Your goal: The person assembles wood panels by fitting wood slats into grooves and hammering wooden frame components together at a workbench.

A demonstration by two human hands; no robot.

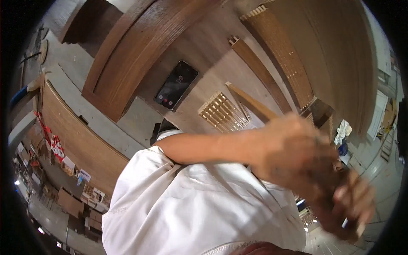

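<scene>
My left forearm reaches across the front of my white shirt (pixel 204 204) toward the right. At its end my left hand (pixel 289 148) is smeared by motion, so its fingers cannot be made out. Just below and to the right is my right hand (pixel 352 204), also blurred, with its fingertips bent. The two hands overlap or lie very close together. Whether either holds anything is hidden by the blur. Beyond my left hand are a thin wooden strip (pixel 250 101) and a group of light, slotted wooden pieces (pixel 223 112) on the work surface.
A dark phone (pixel 176 85) lies on the table. Large brown wooden panels (pixel 140 46) stretch across the far left. A narrow tenoned rail (pixel 261 72) and a row of stacked slats (pixel 282 55) lie at the far right. Crumpled white paper (pixel 342 131) is beside the right edge.
</scene>
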